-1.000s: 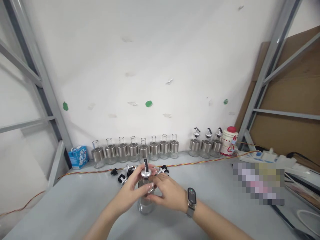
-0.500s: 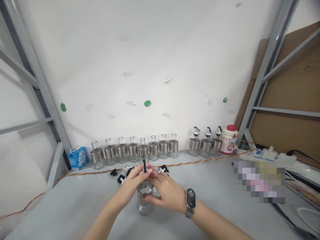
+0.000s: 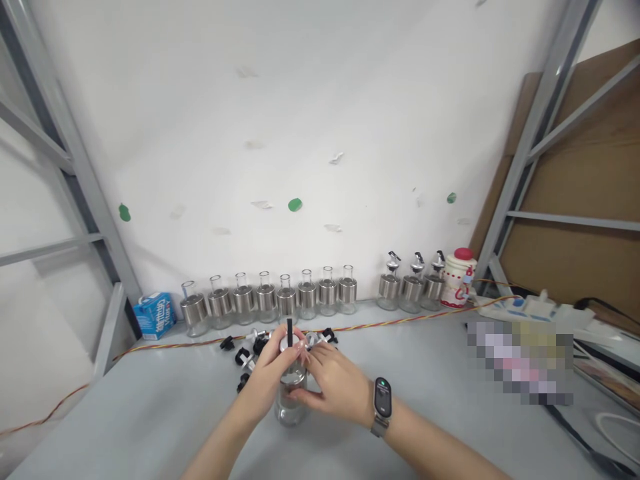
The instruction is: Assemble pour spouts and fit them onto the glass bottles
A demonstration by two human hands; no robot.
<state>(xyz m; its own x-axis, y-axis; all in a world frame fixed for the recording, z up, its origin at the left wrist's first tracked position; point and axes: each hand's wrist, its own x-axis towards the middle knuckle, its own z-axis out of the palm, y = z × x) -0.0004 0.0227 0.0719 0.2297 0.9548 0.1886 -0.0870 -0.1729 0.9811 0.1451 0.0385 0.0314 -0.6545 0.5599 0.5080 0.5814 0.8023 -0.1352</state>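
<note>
In the head view, a small round glass bottle [image 3: 290, 400] with a brushed metal collar stands on the smooth grey surface [image 3: 150, 420] at lower centre of the frame, its clear base showing nothing inside. The left hand [image 3: 273, 377] is curled around the bottle's top, fingers closed on a silvery cap with a black spout [image 3: 289, 331] that sticks straight up. The right hand [image 3: 337, 390], with a dark watch [image 3: 382, 397] on its wrist, wraps the bottle's side; most of the glass body is hidden behind both hands. Just behind them lies a loose cluster of black and silver spout caps [image 3: 250, 350], too small to tell apart. Along the white wall, across the middle of the frame, stands a row of uncapped bottles [image 3: 267, 300] of the same shape, apparently empty, and to the right three capped bottles [image 3: 413, 290] beside a white ceramic jar with a red lid [image 3: 459, 277]. A blue carton [image 3: 154, 313] sits at left, and a twisted red-and-yellow cable [image 3: 400, 321] runs over the surface. A patch at right is blurred out.
</note>
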